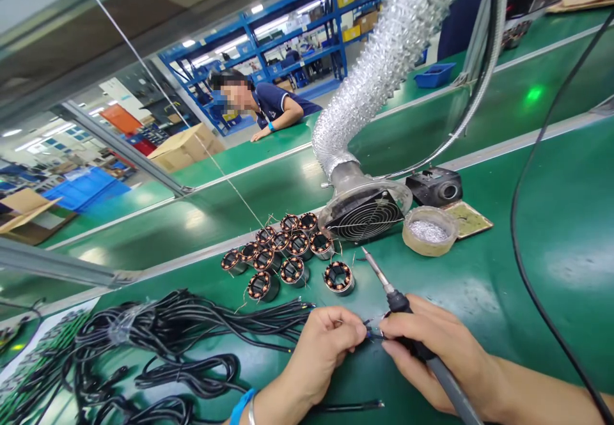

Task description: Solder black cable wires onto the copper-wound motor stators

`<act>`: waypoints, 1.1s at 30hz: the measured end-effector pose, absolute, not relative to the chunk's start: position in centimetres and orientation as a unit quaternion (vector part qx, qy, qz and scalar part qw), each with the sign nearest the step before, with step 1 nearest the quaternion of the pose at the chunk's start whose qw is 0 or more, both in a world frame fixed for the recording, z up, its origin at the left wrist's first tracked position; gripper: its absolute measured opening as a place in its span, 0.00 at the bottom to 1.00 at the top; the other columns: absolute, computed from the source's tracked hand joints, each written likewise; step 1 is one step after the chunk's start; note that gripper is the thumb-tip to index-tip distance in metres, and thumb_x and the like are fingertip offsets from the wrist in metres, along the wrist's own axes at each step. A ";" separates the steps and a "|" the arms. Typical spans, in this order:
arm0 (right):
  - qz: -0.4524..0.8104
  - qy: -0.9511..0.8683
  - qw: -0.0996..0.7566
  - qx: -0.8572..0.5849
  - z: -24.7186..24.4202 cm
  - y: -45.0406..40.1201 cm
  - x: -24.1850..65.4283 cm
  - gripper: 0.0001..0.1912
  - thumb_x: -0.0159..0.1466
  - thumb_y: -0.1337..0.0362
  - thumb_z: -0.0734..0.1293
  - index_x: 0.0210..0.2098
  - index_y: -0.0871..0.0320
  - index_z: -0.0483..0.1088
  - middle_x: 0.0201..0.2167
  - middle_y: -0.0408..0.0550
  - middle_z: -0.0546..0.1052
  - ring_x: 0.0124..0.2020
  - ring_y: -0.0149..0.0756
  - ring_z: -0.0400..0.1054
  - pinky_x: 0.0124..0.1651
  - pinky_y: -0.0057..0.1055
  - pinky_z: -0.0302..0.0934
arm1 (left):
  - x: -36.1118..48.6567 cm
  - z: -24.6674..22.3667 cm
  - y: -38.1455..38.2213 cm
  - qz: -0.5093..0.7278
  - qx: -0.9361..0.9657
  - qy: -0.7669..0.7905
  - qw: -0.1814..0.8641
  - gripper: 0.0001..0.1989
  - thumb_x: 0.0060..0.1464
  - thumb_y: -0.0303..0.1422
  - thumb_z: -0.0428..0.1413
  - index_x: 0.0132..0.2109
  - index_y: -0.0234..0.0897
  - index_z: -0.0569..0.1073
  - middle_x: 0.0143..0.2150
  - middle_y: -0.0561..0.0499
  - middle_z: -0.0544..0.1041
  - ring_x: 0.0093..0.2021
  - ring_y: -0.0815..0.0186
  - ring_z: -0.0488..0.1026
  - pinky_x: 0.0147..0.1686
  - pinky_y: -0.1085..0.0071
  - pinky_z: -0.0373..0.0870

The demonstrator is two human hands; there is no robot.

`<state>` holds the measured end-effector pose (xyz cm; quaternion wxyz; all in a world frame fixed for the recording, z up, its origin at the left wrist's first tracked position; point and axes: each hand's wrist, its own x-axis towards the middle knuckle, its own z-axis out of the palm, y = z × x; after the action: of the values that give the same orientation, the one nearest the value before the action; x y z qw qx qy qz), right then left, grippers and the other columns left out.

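Observation:
My right hand [441, 351] is wrapped round a soldering iron [398, 300], its metal tip pointing up and away to the left. Thumb and index finger of my left hand [329, 345] pinch the end of a black cable with thin wires [373, 333]. The fingertips of my right hand are at these wires too; whether they grip them I cannot tell. Just beyond the iron's tip lies a motor stator [338, 278] with copper windings. Several more stators [266, 259] stand grouped behind it. A bundle of black cables [192, 316] spreads beside my left hand.
A fume extractor [367, 217] hangs from a silver flexible duct [378, 61]. Right of it are a round tub of metal shavings [430, 230], a sponge tray [463, 219] and a black holder [436, 185]. A black cord [520, 259] crosses the right side. A co-worker [283, 108] leans on the far bench.

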<state>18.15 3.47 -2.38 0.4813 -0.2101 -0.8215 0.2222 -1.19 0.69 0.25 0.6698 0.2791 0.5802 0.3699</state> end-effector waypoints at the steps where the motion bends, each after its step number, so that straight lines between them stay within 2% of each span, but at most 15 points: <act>1: 0.227 -0.820 0.481 -0.211 -2.3 3.5 18.1 0.16 0.63 0.77 0.62 0.49 0.58 0.65 0.29 0.45 0.72 0.28 0.34 0.61 0.30 0.29 0.60 | -1.1 0.3 0.7 0.368 0.284 0.582 0.668 0.16 0.34 0.40 0.71 0.25 0.32 0.78 0.16 0.59 0.65 0.16 0.80 0.50 0.19 0.79 0.47; 3: 0.233 -0.820 0.478 -0.214 -2.2 3.5 18.0 0.16 0.63 0.77 0.62 0.48 0.58 0.65 0.29 0.44 0.72 0.27 0.33 0.61 0.30 0.29 0.60 | -1.0 0.5 0.7 0.361 0.307 0.583 0.660 0.16 0.35 0.40 0.71 0.26 0.33 0.80 0.19 0.56 0.69 0.20 0.77 0.56 0.23 0.78 0.55; 6: 0.238 -0.821 0.472 -0.217 -2.0 3.5 17.8 0.15 0.63 0.77 0.61 0.48 0.57 0.65 0.29 0.43 0.72 0.27 0.33 0.61 0.30 0.28 0.60 | -1.0 0.8 0.8 0.352 0.364 0.588 0.631 0.15 0.37 0.41 0.71 0.27 0.33 0.82 0.24 0.52 0.73 0.25 0.72 0.63 0.28 0.76 0.60; 14: 0.256 -0.826 0.443 -0.235 -1.5 3.9 17.9 0.19 0.64 0.75 0.60 0.53 0.57 0.63 0.39 0.49 0.75 0.34 0.36 0.67 0.36 0.31 0.66 | -1.0 1.3 0.6 0.326 0.493 0.605 0.533 0.09 0.46 0.37 0.65 0.29 0.34 0.83 0.28 0.50 0.76 0.28 0.67 0.66 0.31 0.72 0.61; 16: 0.276 -0.829 0.427 -0.233 -1.4 3.9 17.9 0.18 0.65 0.75 0.59 0.52 0.55 0.63 0.38 0.47 0.75 0.34 0.35 0.67 0.36 0.30 0.66 | -1.1 1.1 0.4 0.332 0.489 0.596 0.544 0.09 0.46 0.37 0.64 0.30 0.34 0.82 0.29 0.49 0.77 0.29 0.66 0.68 0.33 0.72 0.63; 19: 0.296 -0.825 0.417 -0.239 -1.4 3.9 18.1 0.17 0.65 0.75 0.58 0.52 0.55 0.64 0.36 0.45 0.74 0.34 0.34 0.68 0.36 0.29 0.66 | -1.2 0.9 0.3 0.334 0.469 0.581 0.575 0.11 0.47 0.38 0.62 0.29 0.33 0.79 0.25 0.50 0.75 0.26 0.68 0.66 0.30 0.73 0.62; 22: 0.321 -0.817 0.410 -0.248 -1.3 3.9 18.2 0.19 0.64 0.74 0.59 0.54 0.55 0.63 0.37 0.45 0.74 0.36 0.32 0.69 0.39 0.27 0.68 | -1.1 0.8 0.2 0.336 0.481 0.594 0.551 0.12 0.49 0.38 0.60 0.27 0.33 0.78 0.22 0.52 0.73 0.24 0.69 0.63 0.28 0.74 0.60; 27: 0.351 -0.804 0.392 -0.277 -1.0 3.8 18.1 0.19 0.65 0.72 0.61 0.54 0.53 0.62 0.37 0.44 0.73 0.35 0.31 0.71 0.39 0.26 0.68 | -0.6 1.2 0.0 0.321 0.546 0.614 0.471 0.11 0.52 0.36 0.59 0.31 0.34 0.82 0.27 0.49 0.79 0.28 0.66 0.69 0.30 0.73 0.62; 33: 0.349 -0.797 0.399 -0.290 -1.4 3.6 17.8 0.17 0.66 0.73 0.60 0.53 0.52 0.62 0.35 0.42 0.74 0.34 0.30 0.72 0.37 0.25 0.68 | -0.5 1.4 -0.4 0.296 0.592 0.614 0.432 0.11 0.57 0.34 0.57 0.35 0.36 0.83 0.31 0.48 0.81 0.31 0.64 0.73 0.32 0.74 0.65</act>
<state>17.81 3.61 -1.44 0.3985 -0.2896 -0.7972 0.3490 -0.48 -0.41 1.41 0.4315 0.5915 0.6135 0.2958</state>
